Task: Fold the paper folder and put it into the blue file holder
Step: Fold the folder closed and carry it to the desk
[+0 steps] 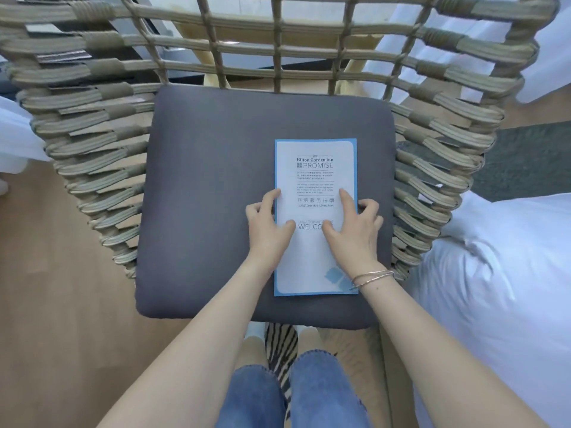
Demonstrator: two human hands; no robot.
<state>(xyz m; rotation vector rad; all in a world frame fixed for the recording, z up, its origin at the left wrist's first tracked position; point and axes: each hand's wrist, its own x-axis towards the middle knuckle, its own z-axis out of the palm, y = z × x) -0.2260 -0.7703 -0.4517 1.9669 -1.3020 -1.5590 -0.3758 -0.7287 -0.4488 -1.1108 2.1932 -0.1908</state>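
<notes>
On grey seat cushion of woven chair: folded paper folder flat, right of centre, left hand and right hand spread, fingers pressing its edges.

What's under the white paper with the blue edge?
The paper lies flat on the chair's grey cushion. A thin blue border shows around it. Both hands, left and right, press on top. Anything underneath is covered.

The paper folder read "Hilton Garden Inn PROMISE" at its far end — nearer, "Guest Service Directory" and a partly covered "WELCO".
</notes>
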